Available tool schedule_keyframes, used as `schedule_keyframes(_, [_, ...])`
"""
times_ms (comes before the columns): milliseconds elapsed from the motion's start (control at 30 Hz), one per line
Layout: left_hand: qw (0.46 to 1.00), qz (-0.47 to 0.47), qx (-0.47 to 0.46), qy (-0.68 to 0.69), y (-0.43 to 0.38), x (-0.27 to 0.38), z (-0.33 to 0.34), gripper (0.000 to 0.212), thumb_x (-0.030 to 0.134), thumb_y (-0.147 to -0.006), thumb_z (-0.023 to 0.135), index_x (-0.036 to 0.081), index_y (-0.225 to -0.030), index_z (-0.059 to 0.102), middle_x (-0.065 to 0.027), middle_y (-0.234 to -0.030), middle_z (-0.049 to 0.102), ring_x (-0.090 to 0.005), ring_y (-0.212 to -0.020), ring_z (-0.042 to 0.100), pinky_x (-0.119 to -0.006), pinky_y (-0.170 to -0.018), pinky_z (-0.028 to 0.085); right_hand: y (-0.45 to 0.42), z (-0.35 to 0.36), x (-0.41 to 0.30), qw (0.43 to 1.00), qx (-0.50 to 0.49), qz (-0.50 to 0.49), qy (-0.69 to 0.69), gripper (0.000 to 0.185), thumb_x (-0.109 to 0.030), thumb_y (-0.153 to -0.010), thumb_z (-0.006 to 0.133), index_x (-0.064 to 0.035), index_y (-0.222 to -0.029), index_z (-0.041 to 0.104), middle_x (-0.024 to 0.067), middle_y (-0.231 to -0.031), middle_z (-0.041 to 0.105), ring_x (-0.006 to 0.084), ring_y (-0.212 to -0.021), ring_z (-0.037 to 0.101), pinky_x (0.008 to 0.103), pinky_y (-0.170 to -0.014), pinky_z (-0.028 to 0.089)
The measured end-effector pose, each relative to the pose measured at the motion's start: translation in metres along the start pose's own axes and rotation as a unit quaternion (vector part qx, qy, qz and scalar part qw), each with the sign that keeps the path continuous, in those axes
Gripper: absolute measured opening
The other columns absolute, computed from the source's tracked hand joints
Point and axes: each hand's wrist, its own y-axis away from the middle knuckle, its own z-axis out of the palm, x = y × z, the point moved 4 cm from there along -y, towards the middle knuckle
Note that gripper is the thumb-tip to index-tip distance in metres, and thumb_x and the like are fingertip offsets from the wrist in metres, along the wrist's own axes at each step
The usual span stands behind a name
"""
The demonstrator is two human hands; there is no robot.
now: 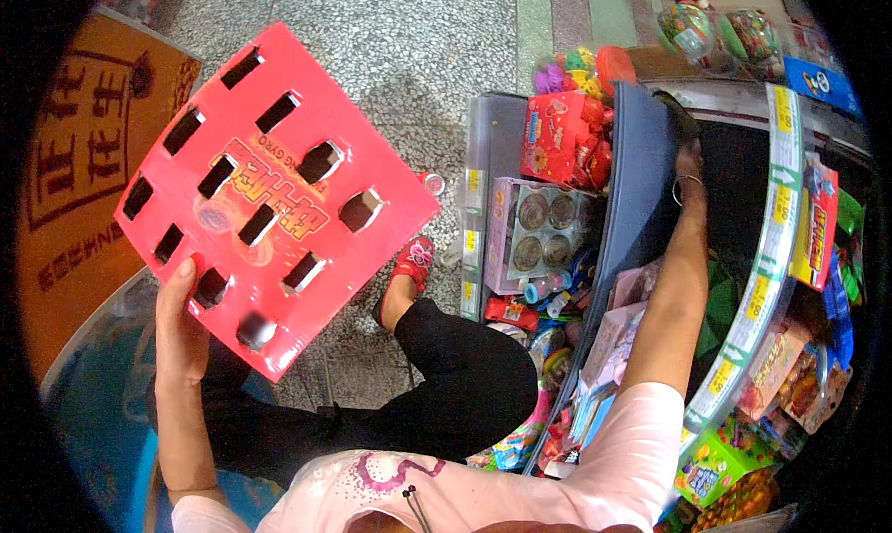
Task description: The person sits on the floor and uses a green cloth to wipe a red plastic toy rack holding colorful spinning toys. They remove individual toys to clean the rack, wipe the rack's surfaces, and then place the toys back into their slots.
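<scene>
My left hand grips the lower left edge of a red cardboard display box, its thumb on the top face. The box is tilted, with rows of cut-out holes and a printed picture with writing. My right arm, with a bracelet at the wrist, reaches far into a dark shelf compartment behind a blue-grey divider panel. My right hand is in shadow there; its fingers and anything in them cannot be made out.
Left of the divider, a shelf holds a red box of sweets, a purple box with round items and small toys. A curved shelf edge with price tags runs at right, more packets beyond. An orange carton stands at left on the speckled floor.
</scene>
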Motion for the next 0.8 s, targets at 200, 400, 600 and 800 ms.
schedule_keyframes(200, [0.998,0.021,-0.015,-0.060,0.002,-0.002,0.013,0.064,0.045,-0.078,0.064,0.004,-0.125,0.049,-0.0071,-0.118,0.057,-0.0195,-0.108,0.054,-0.034,-0.094,0.042,-0.044,0.025,0.038,0.995,0.016,-0.011,0.098,0.048,-0.027,-0.096,0.029,-0.0034,-0.137,0.032,0.0239,-0.141,0.032,0.0443,-0.126,0.035,0.0476,-0.105,0.030])
schedule_keyframes(400, [0.998,0.024,-0.056,-0.022,0.015,0.010,0.016,0.057,0.034,-0.081,0.064,-0.001,-0.123,0.046,-0.0111,-0.117,0.056,-0.0198,-0.106,0.056,-0.035,-0.092,0.045,0.025,0.005,0.009,0.992,-0.108,-0.023,0.061,0.062,-0.042,-0.092,0.035,-0.0039,-0.140,0.029,0.0232,-0.145,0.025,0.0396,-0.133,0.025,0.0433,-0.108,0.025])
schedule_keyframes(600, [0.993,0.079,-0.079,0.029,0.014,0.016,0.021,0.057,0.030,-0.082,0.065,0.001,-0.126,0.041,-0.0099,-0.113,0.056,-0.0184,-0.101,0.058,-0.035,-0.087,0.049,0.183,-0.084,-0.166,0.966,0.060,-0.240,0.072,0.040,-0.030,-0.085,0.054,0.0034,-0.107,0.055,0.0247,-0.124,0.049,0.0414,-0.114,0.046,0.0435,-0.100,0.035])
schedule_keyframes(800, [0.991,0.114,-0.073,0.008,0.022,0.013,0.012,0.060,0.038,-0.081,0.063,0.003,-0.125,0.043,-0.0118,-0.113,0.057,-0.0215,-0.102,0.060,-0.037,-0.082,0.053,0.430,-0.206,-0.343,0.616,-0.357,-0.393,-0.582,0.014,-0.013,-0.089,0.054,-0.0009,-0.085,0.058,0.0120,-0.096,0.062,0.0161,-0.088,0.058,0.0308,-0.082,0.046])
